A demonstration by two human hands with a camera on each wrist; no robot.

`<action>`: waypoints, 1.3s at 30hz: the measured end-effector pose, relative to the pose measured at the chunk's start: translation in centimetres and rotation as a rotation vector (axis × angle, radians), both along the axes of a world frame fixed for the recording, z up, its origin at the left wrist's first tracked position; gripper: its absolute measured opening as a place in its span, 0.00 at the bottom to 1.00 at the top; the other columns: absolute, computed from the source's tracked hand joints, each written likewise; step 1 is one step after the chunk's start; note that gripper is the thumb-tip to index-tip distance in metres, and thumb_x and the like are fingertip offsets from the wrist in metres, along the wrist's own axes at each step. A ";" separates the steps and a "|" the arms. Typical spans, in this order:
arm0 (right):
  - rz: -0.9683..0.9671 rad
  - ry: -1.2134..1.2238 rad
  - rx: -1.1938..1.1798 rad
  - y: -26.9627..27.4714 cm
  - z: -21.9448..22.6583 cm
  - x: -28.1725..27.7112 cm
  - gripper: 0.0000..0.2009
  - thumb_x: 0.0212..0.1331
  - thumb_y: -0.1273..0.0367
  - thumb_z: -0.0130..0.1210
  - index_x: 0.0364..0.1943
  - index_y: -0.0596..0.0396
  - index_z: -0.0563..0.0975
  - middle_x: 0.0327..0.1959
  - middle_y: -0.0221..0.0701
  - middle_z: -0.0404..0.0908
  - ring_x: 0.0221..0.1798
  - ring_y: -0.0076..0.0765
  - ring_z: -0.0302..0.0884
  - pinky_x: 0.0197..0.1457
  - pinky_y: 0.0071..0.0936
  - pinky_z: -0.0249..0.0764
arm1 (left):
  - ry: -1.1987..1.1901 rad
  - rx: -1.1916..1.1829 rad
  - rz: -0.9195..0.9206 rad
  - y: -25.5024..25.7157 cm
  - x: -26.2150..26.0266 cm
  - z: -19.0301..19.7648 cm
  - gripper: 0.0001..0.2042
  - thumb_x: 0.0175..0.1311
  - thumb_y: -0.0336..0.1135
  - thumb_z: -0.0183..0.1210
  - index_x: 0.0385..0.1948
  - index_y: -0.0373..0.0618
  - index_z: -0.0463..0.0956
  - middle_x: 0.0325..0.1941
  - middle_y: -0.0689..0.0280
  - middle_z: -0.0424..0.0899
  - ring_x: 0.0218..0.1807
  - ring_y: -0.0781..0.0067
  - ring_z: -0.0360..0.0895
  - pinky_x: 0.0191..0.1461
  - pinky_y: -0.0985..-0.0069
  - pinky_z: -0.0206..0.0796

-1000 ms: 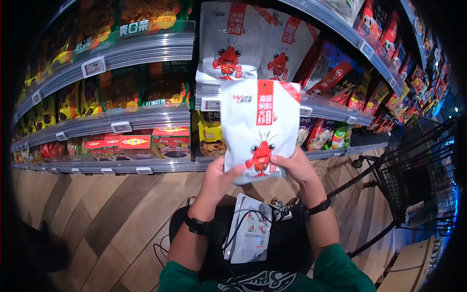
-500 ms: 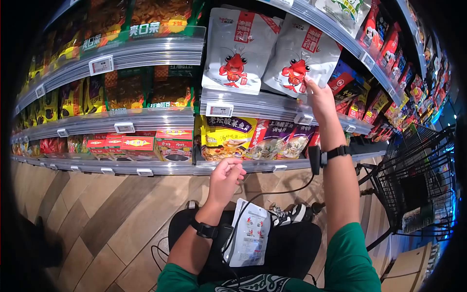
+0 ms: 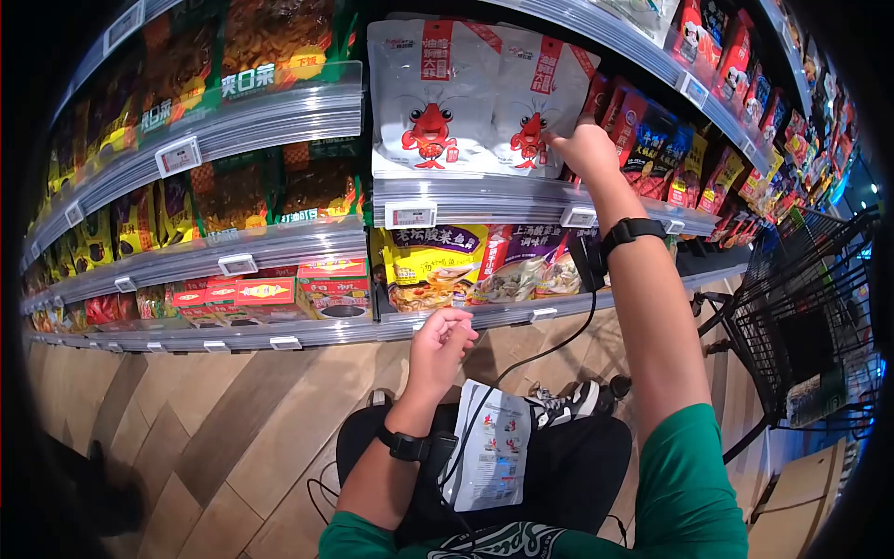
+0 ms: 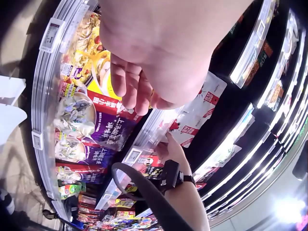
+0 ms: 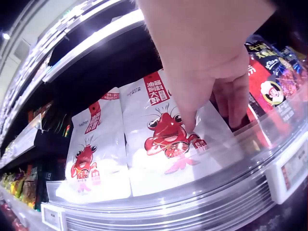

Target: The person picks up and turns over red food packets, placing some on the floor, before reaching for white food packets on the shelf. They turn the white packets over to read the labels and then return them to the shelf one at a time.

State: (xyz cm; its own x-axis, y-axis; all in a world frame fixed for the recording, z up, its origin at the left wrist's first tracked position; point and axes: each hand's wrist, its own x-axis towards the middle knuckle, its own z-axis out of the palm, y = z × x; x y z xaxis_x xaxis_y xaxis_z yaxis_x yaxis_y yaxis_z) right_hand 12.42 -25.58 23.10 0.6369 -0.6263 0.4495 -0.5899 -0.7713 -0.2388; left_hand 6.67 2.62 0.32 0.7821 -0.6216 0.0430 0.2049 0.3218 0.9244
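Two white pouches with a red cartoon shrimp stand side by side on the middle shelf, the left pouch [image 3: 400, 112] and the right pouch [image 3: 537, 98]. My right hand [image 3: 589, 154] grips the right pouch at its right edge; in the right wrist view the thumb of that hand [image 5: 207, 53] lies on the front of the pouch [image 5: 154, 127] and the fingers bend at its side. My left hand [image 3: 438, 349], fingers loosely curled and holding nothing, hangs before the lower shelf. Another pouch [image 3: 503, 456] lies back up on my lap.
Yellow and purple packets [image 3: 433, 265] fill the lower shelf, with red boxes [image 3: 265, 291] to their left. Dark and red packets [image 3: 643, 140] stand right of my right hand. A black shopping cart [image 3: 792, 317] is at the right. A cable hangs from the right wrist.
Both hands held a pouch in front of the shelf; then my left hand let go and my right hand set it on the shelf. Since then the right pouch has shifted closer against the left one.
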 end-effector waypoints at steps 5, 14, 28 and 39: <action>-0.079 -0.047 -0.092 2.4 -0.1 -0.5 0.27 0.49 0.54 0.62 0.46 0.63 0.72 0.39 0.47 0.82 0.43 0.53 0.81 0.48 0.42 0.76 | -0.027 0.028 -0.006 -0.1 -0.2 0.1 0.08 0.68 0.35 0.53 0.43 0.44 0.74 0.32 0.69 0.81 0.32 0.84 0.74 0.35 0.85 0.64; 0.391 -0.206 -0.521 5.3 -6.1 1.0 0.24 0.56 0.58 0.58 0.59 0.29 0.69 0.66 0.38 0.62 0.62 0.61 0.63 0.60 0.46 0.70 | -0.044 0.038 0.002 -0.2 -0.7 0.3 0.07 0.67 0.34 0.54 0.42 0.42 0.74 0.31 0.67 0.80 0.31 0.83 0.75 0.35 0.84 0.64; 0.619 -0.507 -0.233 5.6 -6.4 -5.0 0.21 0.59 0.60 0.55 0.57 0.47 0.72 0.64 0.41 0.66 0.64 0.53 0.63 0.66 0.43 0.61 | -0.337 0.250 -0.160 -0.8 -0.5 -2.0 0.13 0.63 0.35 0.59 0.46 0.43 0.74 0.36 0.64 0.82 0.39 0.73 0.78 0.44 0.77 0.69; 0.644 0.387 0.879 5.6 -25.8 -25.5 0.30 0.57 0.54 0.60 0.58 0.60 0.71 0.50 0.41 0.78 0.52 0.36 0.75 0.55 0.30 0.69 | -0.799 0.638 -0.684 -0.6 -2.1 -5.4 0.18 0.58 0.41 0.61 0.46 0.40 0.76 0.40 0.54 0.83 0.43 0.57 0.80 0.48 0.68 0.70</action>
